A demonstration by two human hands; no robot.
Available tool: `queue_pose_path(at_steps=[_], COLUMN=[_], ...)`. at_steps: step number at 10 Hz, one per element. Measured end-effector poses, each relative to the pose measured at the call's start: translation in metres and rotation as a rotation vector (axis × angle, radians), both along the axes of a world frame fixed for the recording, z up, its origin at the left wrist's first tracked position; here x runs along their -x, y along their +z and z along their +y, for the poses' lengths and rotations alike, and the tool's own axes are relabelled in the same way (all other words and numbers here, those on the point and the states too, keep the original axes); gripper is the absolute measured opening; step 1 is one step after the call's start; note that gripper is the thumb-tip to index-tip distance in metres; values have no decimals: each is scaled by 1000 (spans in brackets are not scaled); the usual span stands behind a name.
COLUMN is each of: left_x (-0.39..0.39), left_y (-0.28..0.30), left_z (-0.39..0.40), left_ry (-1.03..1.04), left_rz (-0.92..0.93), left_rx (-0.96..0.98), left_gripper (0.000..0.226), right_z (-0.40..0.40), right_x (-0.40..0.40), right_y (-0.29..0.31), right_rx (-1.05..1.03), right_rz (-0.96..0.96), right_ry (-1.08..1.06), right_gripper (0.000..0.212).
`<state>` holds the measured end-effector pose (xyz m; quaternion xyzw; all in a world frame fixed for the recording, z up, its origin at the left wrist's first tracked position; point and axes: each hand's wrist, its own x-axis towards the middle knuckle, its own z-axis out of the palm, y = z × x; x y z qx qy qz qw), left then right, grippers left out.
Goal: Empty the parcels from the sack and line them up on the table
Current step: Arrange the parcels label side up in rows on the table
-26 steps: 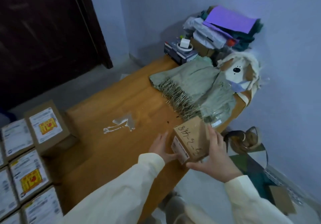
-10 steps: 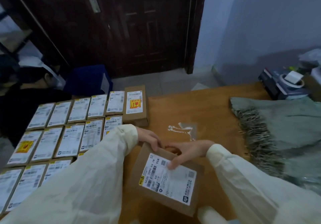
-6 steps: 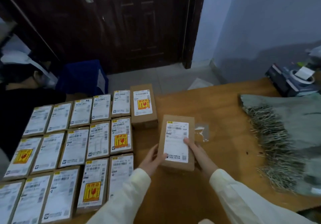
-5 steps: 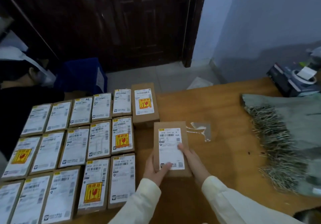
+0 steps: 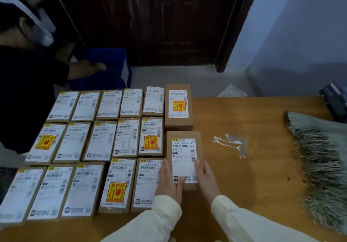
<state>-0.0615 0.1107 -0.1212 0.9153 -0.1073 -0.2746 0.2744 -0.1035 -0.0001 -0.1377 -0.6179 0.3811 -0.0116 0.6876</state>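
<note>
Over on the far left a second person [image 5: 28,91] in dark clothing leans in, one bare forearm reaching toward the blue crate [image 5: 110,69] on the floor; what that crate holds can't be made out, and the sack itself is nowhere in view. Moving right, the grid of labelled parcels [image 5: 97,142] fills the left half of the wooden table [image 5: 253,185], three rows deep, labels up, packed edge to edge. And here's the change: half a second ago the brown parcel [image 5: 185,159] was still out in open tabletop, angled a little and clear of the rows. Now it sits squared up in the middle row, just near of the taller fragile-stickered box [image 5: 178,106] and tight against its left neighbour, so the new sixth column has grown to two. The left hand [image 5: 170,180] lies flat along the parcel's left edge, fingers straight, thumb across the label's near corner, partly over the neighbouring parcel. The right hand [image 5: 205,176] cups the right edge with fingers spread loosely; both press more than grip, so this looks like the final nudge before letting go. One slot remains open in that column's near row, a likely place for the next parcel. Further right, a torn scrap of clear tape [image 5: 232,144] clings to the bare wood, then the fringed green scarf [image 5: 319,157] drapes along the right side.
</note>
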Motion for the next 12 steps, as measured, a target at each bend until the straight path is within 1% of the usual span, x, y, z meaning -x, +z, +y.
queue_pose_path(at_steps=[1,4,6,8,9,10,11,12], left_x=[-6,-16,-15,-17,-16,-11,-7,20], left_y=[0,-1,-4,-3,1,5,12,21], left_z=[-1,-9,-9,-10,-13,-15,-14,-5], left_ry=[-33,-68,-80,-92,-73,-33,36,95], left_rz=[-40,-115,-133,-170,-177,-214,-215,-299], left_rx=[-97,-133,-113,-192,-223,-235,-185,-72], left_gripper=[72,66,66,66,65,65,63,54], right_z=[1,-2,-3,-4,-13,-28,-47,-62], right_x=[-8,-25,-24,-23,-19,-1,27,83], right_y=[0,0,-2,1,4,-9,-21,-33], right_rx=[7,24,48,58,-36,-177,-303,-269], right_rz=[4,19,32,81,120,158,218,234], right_ry=[9,-37,-21,5,69,107,16,6], right_gripper=[31,29,26,34,40,52,53,44])
